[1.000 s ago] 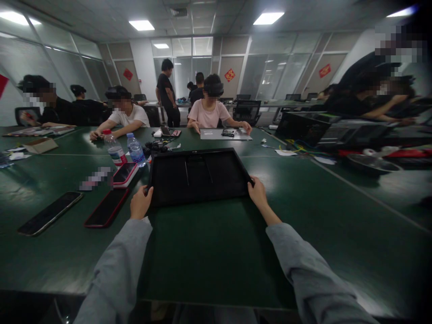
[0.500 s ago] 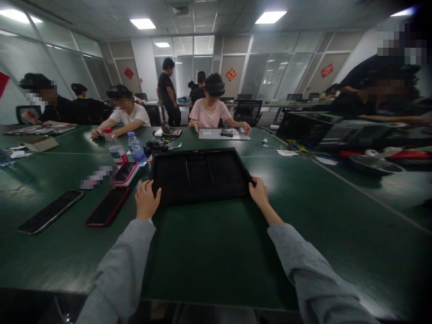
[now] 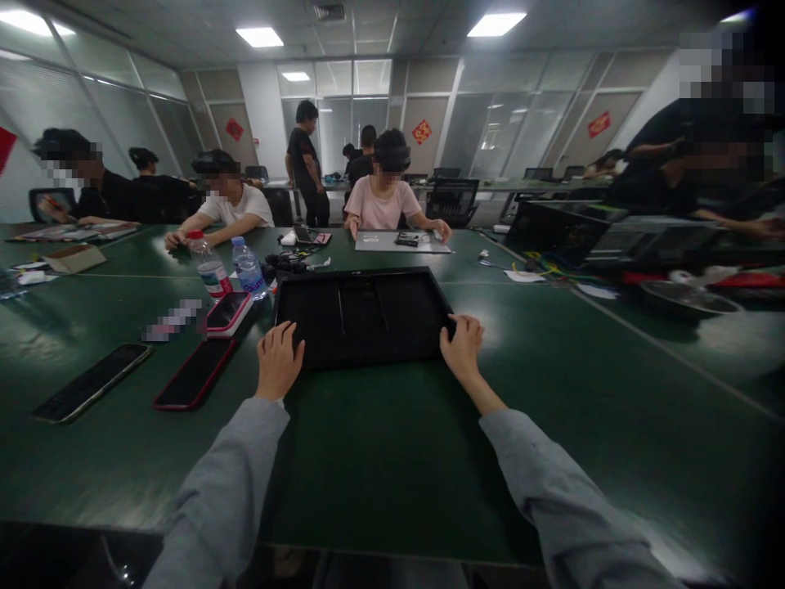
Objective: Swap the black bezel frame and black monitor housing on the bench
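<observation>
A flat black rectangular panel, like a monitor shell lying face down, rests on the green table in front of me. My left hand lies on its near left corner, fingers stretched forward over the edge. At the near right corner my right hand has its fingers curled onto the rim. Both arms wear grey sleeves.
Left of the panel lie a red-cased phone, a dark phone, another phone and two water bottles. Cables sit behind the panel. Several people sit across the table; dark equipment stands at the right.
Both hands have slid inward from the panel's outer corners onto its near edge. The left hand went from gripping the corner to lying on top. The panel has hardly moved.
</observation>
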`<state>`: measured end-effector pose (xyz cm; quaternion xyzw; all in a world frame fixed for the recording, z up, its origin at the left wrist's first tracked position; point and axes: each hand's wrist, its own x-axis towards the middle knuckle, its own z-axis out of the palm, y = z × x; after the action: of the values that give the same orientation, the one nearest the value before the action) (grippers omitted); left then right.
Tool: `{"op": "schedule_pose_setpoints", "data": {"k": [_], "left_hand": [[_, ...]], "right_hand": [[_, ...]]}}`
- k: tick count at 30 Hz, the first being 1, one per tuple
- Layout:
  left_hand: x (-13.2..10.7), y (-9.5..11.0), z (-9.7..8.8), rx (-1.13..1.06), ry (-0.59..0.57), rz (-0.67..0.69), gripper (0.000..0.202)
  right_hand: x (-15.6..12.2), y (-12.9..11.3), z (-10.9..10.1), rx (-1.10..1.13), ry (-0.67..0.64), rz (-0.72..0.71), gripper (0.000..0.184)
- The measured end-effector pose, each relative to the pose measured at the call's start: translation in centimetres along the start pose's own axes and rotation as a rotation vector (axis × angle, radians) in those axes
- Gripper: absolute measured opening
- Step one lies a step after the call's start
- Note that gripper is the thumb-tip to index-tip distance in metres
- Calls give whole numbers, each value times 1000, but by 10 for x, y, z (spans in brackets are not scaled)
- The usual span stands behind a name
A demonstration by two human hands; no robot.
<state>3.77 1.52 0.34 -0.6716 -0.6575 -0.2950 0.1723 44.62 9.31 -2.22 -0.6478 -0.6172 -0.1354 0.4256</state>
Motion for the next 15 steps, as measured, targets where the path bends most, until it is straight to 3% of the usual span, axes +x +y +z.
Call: {"op": "schedule_pose_setpoints", "data": {"k": [7, 15], "left_hand": [[-2, 16, 12, -46, -74, 85, 48], [-3, 14, 16, -57, -99, 73, 48]], "right_hand": [[-29, -55, 4, -84, -252, -289, 44], [-28, -57, 2, -95, -308, -273, 44]]}}
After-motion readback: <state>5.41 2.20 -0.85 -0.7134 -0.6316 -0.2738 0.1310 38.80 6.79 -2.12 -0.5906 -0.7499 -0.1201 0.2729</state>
